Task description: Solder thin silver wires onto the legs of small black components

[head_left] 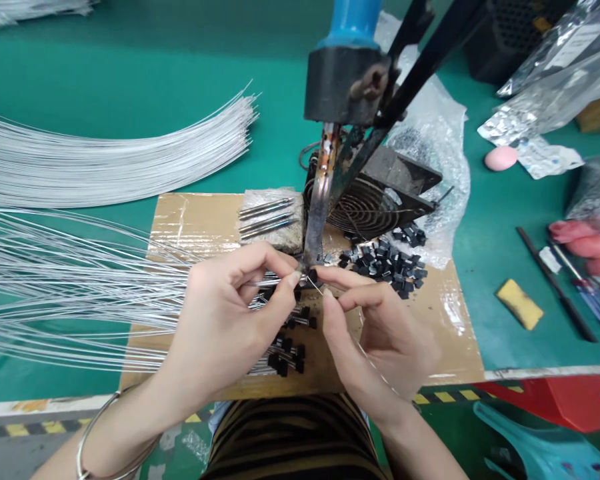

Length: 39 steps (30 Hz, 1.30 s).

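My left hand (230, 313) is closed in a pinch on the end of a thin cable, right under the tip of a soldering iron (326, 167). The iron hangs tip-down from a stand, its blue handle at the top. A small black part (312, 275) sits at the cable end, between my fingertips. With thumb and fingers pinched, my right hand (385, 327) holds a thin solder wire (316, 287); its end points at that joint, and its tail runs down past my wrist. Whether solder touches the tip is too small to tell. Cable ends with black parts (285, 357) lie below.
Loose silvery cables (80, 280) spread left, below a thick cable bundle (130, 167). Behind the iron is a black fan (370, 203), near a pile of small black parts (383, 263). Metal rods (265, 219) rest on a block. A yellow sponge (520, 304) lies right.
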Available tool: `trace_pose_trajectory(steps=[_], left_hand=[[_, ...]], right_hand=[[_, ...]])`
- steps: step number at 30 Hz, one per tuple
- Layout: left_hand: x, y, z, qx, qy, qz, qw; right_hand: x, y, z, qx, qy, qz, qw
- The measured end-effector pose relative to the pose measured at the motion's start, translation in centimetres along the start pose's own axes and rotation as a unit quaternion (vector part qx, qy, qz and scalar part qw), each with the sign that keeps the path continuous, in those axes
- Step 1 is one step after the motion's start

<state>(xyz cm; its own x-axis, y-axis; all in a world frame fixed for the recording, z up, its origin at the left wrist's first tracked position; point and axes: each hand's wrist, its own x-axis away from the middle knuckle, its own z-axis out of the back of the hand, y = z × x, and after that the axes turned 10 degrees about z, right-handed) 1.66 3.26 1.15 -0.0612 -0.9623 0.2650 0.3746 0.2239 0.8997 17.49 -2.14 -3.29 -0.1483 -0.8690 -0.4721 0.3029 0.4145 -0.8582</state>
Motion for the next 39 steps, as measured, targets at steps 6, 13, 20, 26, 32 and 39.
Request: trace_pose_trajectory(steps=[6,13,20,26,32,39], left_hand=[[-0.13,0.03,-0.1,-0.003,0.003,-0.003,1.0],[-0.21,-0.12,0.04,-0.005,-0.001,-0.001,1.0],[-0.06,-0.13,0.07,-0.006,-0.003,-0.009,1.0],[-0.02,-0.14,0.05,-0.007,-0.001,-0.006,1.0],[-0.12,-0.08,-0.05,-0.013,0.0,-0.003,1.0],[-0.23,-0.01,0.01,-0.011,-0.003,0.002,1.0]], right_hand=[[0.07,0.14,-0.17,0.0,0.005,0.015,1.0],[0.03,0.2,-0.18,0.023,0.003,0.039,0.999],[-0.08,0.08,-0.26,0.048,0.004,0.055,0.997],[-0.03,0.13,-0.29,0.051,0.004,0.052,0.997],[-0.11,0.2,-0.29,0.05,0.004,0.052,0.997],[-0.1,0.25,-0.27,0.05,-0.001,0.049,0.998]])
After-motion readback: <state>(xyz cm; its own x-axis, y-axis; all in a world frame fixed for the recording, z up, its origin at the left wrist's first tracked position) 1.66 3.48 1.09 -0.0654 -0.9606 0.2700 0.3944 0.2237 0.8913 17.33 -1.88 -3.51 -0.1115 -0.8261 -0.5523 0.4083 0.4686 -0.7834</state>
